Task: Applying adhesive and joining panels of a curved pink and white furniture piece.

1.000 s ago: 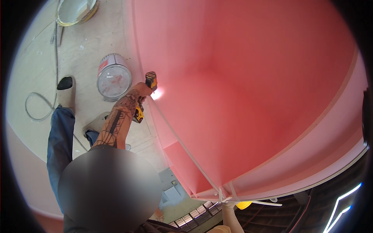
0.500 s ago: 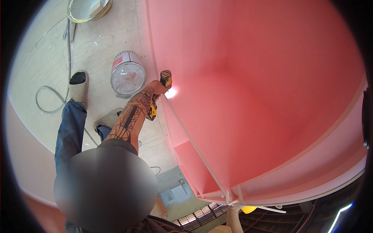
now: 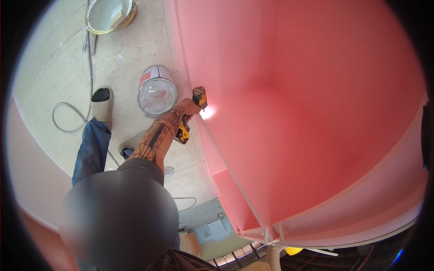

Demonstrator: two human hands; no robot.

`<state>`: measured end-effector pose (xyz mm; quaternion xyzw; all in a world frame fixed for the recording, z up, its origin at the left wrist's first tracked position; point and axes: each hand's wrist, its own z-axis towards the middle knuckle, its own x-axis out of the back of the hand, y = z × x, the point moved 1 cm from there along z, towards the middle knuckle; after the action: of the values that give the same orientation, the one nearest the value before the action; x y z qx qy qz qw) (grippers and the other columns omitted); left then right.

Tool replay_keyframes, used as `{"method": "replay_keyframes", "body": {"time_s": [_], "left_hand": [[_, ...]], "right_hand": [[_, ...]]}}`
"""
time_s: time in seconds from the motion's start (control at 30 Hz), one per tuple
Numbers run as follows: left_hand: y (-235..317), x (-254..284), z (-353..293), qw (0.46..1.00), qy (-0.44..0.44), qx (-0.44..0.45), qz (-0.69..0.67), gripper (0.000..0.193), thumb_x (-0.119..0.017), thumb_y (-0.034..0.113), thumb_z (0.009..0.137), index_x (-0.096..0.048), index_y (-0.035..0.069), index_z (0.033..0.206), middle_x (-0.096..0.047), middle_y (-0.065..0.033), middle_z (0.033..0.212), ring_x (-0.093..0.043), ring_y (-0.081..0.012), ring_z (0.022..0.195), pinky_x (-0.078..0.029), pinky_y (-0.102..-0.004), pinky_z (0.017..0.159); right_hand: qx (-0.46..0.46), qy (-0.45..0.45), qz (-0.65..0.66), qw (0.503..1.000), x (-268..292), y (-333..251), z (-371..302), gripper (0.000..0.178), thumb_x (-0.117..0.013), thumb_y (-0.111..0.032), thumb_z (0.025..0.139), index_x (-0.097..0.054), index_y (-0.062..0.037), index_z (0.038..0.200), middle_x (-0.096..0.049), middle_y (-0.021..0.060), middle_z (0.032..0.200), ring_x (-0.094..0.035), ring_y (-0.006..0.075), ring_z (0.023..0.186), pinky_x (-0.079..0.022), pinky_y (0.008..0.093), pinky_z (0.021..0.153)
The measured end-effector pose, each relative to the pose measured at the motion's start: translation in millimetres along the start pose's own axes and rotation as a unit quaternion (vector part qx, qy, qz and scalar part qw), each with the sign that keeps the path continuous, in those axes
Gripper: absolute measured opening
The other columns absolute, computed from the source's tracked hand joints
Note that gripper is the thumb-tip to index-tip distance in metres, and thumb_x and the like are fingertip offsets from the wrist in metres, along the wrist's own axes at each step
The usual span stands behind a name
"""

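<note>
My left hand (image 3: 190, 106) is closed around a yellow and black cordless drill (image 3: 199, 97). The battery (image 3: 182, 134) shows below the wrist. Its nose faces the large glossy pink panel (image 3: 289, 149), close to a long seam, and a bright light spot falls there. Whether the bit touches the panel I cannot tell. At the lower edge my right hand (image 3: 274, 250) is at the panel's rim, beside white strips (image 3: 267, 235); its fingers are too small and partly hidden to make out.
A metal can (image 3: 157, 92) with a stained lid stands left of the drill. Farther off is an open bucket (image 3: 110, 18) with a board piece in it. A grey cable (image 3: 61, 118) loops over the pale floor near a beige shoe (image 3: 102, 106). Something yellow (image 3: 294, 250) sits by the rim.
The whole view has shifted, so floor, can, panel and drill appear slightly farther right and lower. My left hand keeps its grip on the drill, which stays by the same seam.
</note>
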<state>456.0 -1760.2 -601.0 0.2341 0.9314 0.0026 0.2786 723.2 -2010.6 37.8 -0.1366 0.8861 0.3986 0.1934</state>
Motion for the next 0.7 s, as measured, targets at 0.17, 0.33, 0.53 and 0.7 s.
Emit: {"method": "replay_keyframes", "body": {"time_s": [0.17,0.33,0.53,0.7], "left_hand": [[9,10,-5,0.997,0.012,0.001,0.076,0.019,-0.067,0.018,0.084,-0.063,0.000,0.077,-0.059,-0.0090,0.058,-0.059,-0.0226,0.044,-0.051,-0.0401,0.044],[19,6,-5,0.994,-0.003,-0.014,0.111,0.017,-0.066,0.014,0.082,-0.062,-0.001,0.076,-0.061,-0.0104,0.060,-0.060,-0.0225,0.047,-0.051,-0.0397,0.044],[11,12,-1,0.998,0.000,0.001,0.064,0.017,-0.066,0.014,0.081,-0.062,-0.001,0.074,-0.062,-0.0110,0.060,-0.061,-0.0228,0.047,-0.051,-0.0403,0.045],[16,-1,-6,0.999,0.014,-0.015,0.044,0.018,-0.067,0.014,0.086,-0.060,-0.001,0.078,-0.058,-0.0101,0.063,-0.060,-0.0230,0.050,-0.050,-0.0405,0.045]], "right_hand": [[0.018,-0.010,-0.051,0.998,12,0,4,0.098,-0.057,-0.070,0.093,-0.034,-0.0001,0.158,-0.041,0.0272,0.150,-0.048,0.0459,0.135,-0.039,0.0583,0.114],[0.037,-0.030,-0.118,0.992,17,7,11,0.096,-0.055,-0.070,0.094,-0.035,0.0001,0.157,-0.042,0.0268,0.149,-0.048,0.0450,0.135,-0.039,0.0575,0.114],[0.056,-0.037,-0.186,0.980,18,9,21,0.095,-0.054,-0.070,0.096,-0.037,0.0004,0.156,-0.043,0.0264,0.148,-0.049,0.0438,0.134,-0.039,0.0565,0.114],[0.069,-0.063,-0.256,0.962,31,13,45,0.093,-0.052,-0.071,0.097,-0.038,0.0006,0.156,-0.044,0.0260,0.147,-0.049,0.0429,0.134,-0.039,0.0556,0.114]]}}
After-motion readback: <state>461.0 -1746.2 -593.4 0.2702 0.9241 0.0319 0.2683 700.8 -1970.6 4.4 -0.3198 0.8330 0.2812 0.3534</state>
